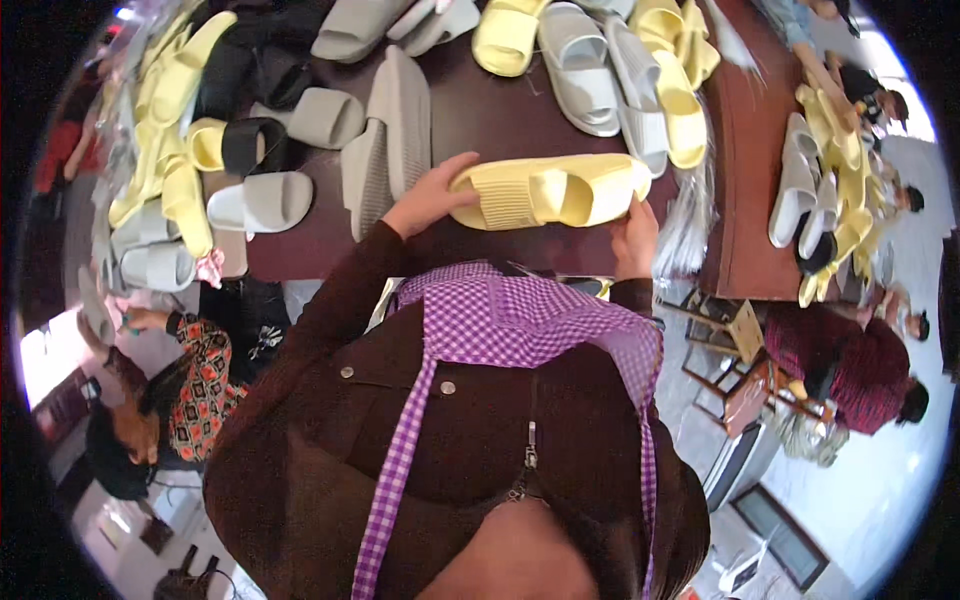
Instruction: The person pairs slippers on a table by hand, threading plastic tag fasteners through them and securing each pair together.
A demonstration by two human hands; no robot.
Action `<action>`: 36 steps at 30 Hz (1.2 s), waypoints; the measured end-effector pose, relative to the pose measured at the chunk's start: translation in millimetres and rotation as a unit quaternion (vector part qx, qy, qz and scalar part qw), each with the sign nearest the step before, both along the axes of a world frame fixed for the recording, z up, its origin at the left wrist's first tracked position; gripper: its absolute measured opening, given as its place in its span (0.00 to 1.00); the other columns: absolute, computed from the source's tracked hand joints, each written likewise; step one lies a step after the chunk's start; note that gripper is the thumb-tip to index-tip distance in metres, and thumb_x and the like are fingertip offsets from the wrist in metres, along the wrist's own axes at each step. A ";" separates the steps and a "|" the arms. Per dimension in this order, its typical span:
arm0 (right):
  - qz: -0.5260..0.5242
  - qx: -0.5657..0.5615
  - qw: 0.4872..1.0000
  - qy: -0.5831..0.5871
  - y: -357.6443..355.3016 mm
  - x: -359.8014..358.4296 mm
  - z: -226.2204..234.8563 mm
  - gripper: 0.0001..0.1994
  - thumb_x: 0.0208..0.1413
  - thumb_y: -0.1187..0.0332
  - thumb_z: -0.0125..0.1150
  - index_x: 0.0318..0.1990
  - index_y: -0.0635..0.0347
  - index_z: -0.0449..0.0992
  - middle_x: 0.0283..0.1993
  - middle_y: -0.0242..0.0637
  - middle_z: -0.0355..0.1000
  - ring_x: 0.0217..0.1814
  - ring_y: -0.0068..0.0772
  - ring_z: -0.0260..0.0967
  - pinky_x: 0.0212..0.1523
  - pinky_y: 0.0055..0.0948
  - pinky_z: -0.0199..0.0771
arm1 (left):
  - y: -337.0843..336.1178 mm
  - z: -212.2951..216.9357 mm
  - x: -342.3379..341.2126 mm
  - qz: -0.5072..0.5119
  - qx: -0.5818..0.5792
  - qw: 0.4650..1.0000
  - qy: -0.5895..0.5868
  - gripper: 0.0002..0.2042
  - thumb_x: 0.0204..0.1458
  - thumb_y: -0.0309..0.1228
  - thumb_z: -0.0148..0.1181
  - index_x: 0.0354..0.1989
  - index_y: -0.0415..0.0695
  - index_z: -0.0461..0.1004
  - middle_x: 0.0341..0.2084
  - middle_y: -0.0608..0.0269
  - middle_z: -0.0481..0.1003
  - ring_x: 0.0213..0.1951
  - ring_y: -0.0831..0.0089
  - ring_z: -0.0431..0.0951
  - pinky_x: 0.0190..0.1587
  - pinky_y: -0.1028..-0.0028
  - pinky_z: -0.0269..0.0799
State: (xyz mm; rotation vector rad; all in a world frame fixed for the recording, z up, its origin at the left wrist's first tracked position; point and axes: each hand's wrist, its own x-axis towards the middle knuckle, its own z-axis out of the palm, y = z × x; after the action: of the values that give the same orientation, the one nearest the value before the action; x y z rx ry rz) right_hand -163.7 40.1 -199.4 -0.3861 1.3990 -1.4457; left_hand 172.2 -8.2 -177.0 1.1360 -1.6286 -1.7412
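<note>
A pale yellow slide sandal [550, 192] is held sideways above the near edge of the dark table, its ribbed strap toward the left. My left hand [435, 196] grips its left end, thumb on the near side. At the other end, my right hand [635, 238] has its fingers closed around the lower right edge. Whether a second sandal lies behind it, I cannot tell. Just left of my left hand, a pair of grey ribbed slides [385, 140] stands on the table.
Yellow slides [683, 110] and grey slides [580, 70] lie across the far side. More grey slides [262, 202] crowd the left, and clear plastic bags [683, 230] hang at the right edge. Co-workers sit at left [200, 380] and right [850, 365], near a wooden chair [735, 335].
</note>
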 end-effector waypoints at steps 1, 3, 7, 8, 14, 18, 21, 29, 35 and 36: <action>-0.010 -0.015 1.000 -0.024 -0.1 -4.0 -3.9 0.13 0.59 0.66 0.47 0.47 0.63 0.68 0.41 0.35 0.72 0.39 0.27 0.70 0.34 0.27 0.71 | -1.4 3.5 -2.8 0.027 0.040 0.997 0.060 0.27 0.48 0.30 0.56 0.58 0.37 0.57 0.52 0.52 0.63 0.52 0.65 0.65 0.53 0.71 0.64; -0.023 -0.030 0.998 -0.047 4.8 -4.2 -0.7 0.13 0.59 0.66 0.46 0.48 0.61 0.68 0.42 0.34 0.72 0.40 0.28 0.71 0.35 0.27 0.72 | -2.5 3.9 -6.2 0.052 0.082 0.988 0.119 0.26 0.48 0.28 0.55 0.57 0.37 0.58 0.51 0.54 0.65 0.51 0.66 0.67 0.51 0.72 0.65; -0.080 -0.035 0.990 -0.108 8.5 8.0 25.7 0.11 0.58 0.66 0.48 0.44 0.63 0.67 0.38 0.38 0.71 0.35 0.28 0.69 0.31 0.28 0.70 | -4.4 4.0 -10.4 0.063 0.169 0.970 0.163 0.20 0.49 0.25 0.52 0.52 0.36 0.62 0.42 0.58 0.70 0.42 0.71 0.72 0.43 0.76 0.70; -0.072 -0.034 0.993 -0.088 11.0 6.5 24.2 0.11 0.58 0.66 0.48 0.44 0.62 0.68 0.40 0.37 0.71 0.38 0.28 0.69 0.34 0.29 0.71 | -5.2 3.9 -14.4 0.090 0.159 0.970 0.159 0.17 0.49 0.25 0.51 0.49 0.36 0.64 0.39 0.60 0.71 0.38 0.73 0.72 0.40 0.77 0.70; -0.179 -0.014 0.984 0.003 69.6 -73.8 -10.0 0.11 0.55 0.68 0.47 0.43 0.61 0.70 0.43 0.36 0.71 0.42 0.29 0.70 0.40 0.32 0.71 | -25.0 19.7 -16.7 0.224 0.053 0.969 0.087 0.14 0.50 0.26 0.45 0.45 0.36 0.67 0.31 0.63 0.72 0.30 0.79 0.72 0.31 0.79 0.69; -0.211 -0.079 0.973 0.052 43.8 -93.4 64.4 0.10 0.54 0.66 0.51 0.36 0.64 0.69 0.33 0.34 0.70 0.31 0.26 0.67 0.29 0.26 0.69 | -46.4 34.4 3.9 0.182 0.015 0.981 0.058 0.16 0.50 0.27 0.44 0.48 0.38 0.68 0.31 0.64 0.73 0.29 0.80 0.70 0.30 0.81 0.67; -0.069 -0.024 0.956 0.283 46.8 -111.6 86.2 0.11 0.53 0.65 0.53 0.35 0.65 0.72 0.30 0.33 0.71 0.32 0.24 0.66 0.30 0.23 0.67 | -59.1 33.3 -8.6 0.148 -0.038 0.987 0.055 0.17 0.50 0.27 0.44 0.50 0.38 0.67 0.32 0.65 0.73 0.31 0.79 0.70 0.33 0.79 0.67; 0.104 -0.052 0.859 0.499 -16.2 -32.5 63.0 0.17 0.51 0.67 0.55 0.47 0.66 0.71 0.37 0.38 0.74 0.37 0.26 0.69 0.40 0.26 0.68 | -63.3 -22.3 -65.4 0.089 -0.218 0.970 -0.065 0.21 0.50 0.28 0.46 0.54 0.37 0.63 0.45 0.52 0.69 0.46 0.61 0.69 0.50 0.68 0.62; 0.013 -0.068 0.879 0.471 4.3 -5.9 10.8 0.14 0.46 0.68 0.58 0.39 0.68 0.74 0.29 0.48 0.73 0.29 0.36 0.72 0.33 0.29 0.70 | -48.1 -35.8 -37.0 0.131 -0.351 0.913 -0.162 0.22 0.48 0.27 0.51 0.53 0.35 0.62 0.49 0.45 0.64 0.48 0.53 0.67 0.51 0.64 0.62; 0.005 -0.061 0.879 0.472 16.5 -8.1 0.0 0.14 0.46 0.68 0.58 0.39 0.68 0.74 0.29 0.48 0.73 0.29 0.36 0.72 0.33 0.29 0.70 | -41.8 -33.1 -31.8 0.121 -0.350 0.915 -0.159 0.22 0.48 0.27 0.51 0.53 0.35 0.62 0.49 0.45 0.64 0.48 0.53 0.67 0.51 0.64 0.62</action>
State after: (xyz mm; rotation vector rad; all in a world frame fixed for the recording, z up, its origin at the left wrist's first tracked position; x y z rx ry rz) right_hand -171.8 56.6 -199.4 -1.3059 2.0434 -1.3797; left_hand 140.4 -50.0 -210.1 1.2102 -1.9613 -0.7207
